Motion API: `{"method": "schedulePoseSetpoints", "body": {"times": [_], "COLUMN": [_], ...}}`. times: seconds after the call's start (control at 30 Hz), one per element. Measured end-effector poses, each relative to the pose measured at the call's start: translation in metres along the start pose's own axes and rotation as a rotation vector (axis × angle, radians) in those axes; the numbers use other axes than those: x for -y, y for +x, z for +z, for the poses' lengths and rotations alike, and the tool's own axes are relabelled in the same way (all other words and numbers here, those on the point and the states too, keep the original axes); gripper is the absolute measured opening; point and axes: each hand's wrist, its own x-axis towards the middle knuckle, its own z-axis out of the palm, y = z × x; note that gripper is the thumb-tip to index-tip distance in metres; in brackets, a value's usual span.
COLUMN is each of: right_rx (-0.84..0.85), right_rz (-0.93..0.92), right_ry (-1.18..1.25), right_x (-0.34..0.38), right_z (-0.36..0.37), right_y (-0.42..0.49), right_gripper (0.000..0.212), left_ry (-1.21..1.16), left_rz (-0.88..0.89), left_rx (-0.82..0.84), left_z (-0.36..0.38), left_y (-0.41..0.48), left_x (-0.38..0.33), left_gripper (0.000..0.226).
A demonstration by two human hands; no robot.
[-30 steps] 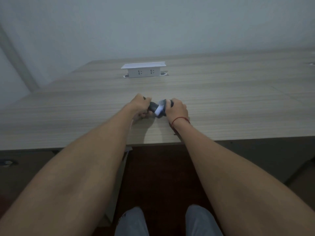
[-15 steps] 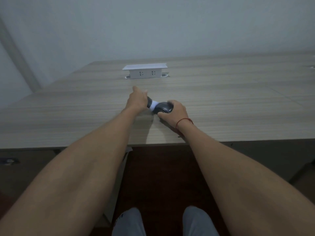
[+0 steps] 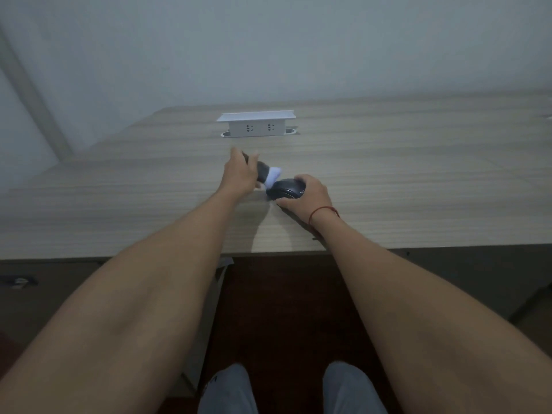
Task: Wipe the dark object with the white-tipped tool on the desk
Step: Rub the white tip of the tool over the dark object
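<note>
Mid-wipe at frame centre: left hand [image 3: 239,176] gripping white-tipped tool [image 3: 266,176] against dark object [image 3: 287,189], right hand [image 3: 310,195] clasping it on table [image 3: 418,180]; remaining wiping unclear.

The pale wood-grain bench [image 3: 418,180] carries a white raised socket box [image 3: 256,124] well back near its far edge and, nearer the front edge, a dark rounded object [image 3: 285,189] resting directly on its surface.
</note>
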Motion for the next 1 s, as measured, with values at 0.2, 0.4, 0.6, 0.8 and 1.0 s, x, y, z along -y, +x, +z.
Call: {"method": "schedulePoseSetpoints", "body": {"times": [0.2,0.4,0.6,0.8,1.0], "right_rx": [0.007,0.026,0.029,0.043,0.051], "right_rz": [-0.003,-0.006,-0.006,0.017,0.050], "right_ry": [0.032,0.016,0.029,0.039,0.076], "right_x": [-0.002,-0.001,-0.002,0.000,0.002], "right_z": [-0.003,0.001,0.000,0.000,-0.005], "right_y": [0.000,0.001,0.001,-0.001,-0.004], "right_gripper": [0.073,0.074,0.076,0.083,0.100], "left_ry": [0.357,0.012,0.374,0.070,0.196], "left_rz": [-0.046,0.052,0.000,-0.033,-0.167], "left_rx": [0.008,-0.006,-0.024,0.028,-0.067], "left_z": [0.001,0.005,-0.006,0.010,0.000], "left_y": [-0.003,-0.004,0.009,0.005,0.008], "left_x": [0.006,-0.007,0.001,-0.009,0.003], "left_gripper": [0.034,0.026,0.032,0.037,0.043]}}
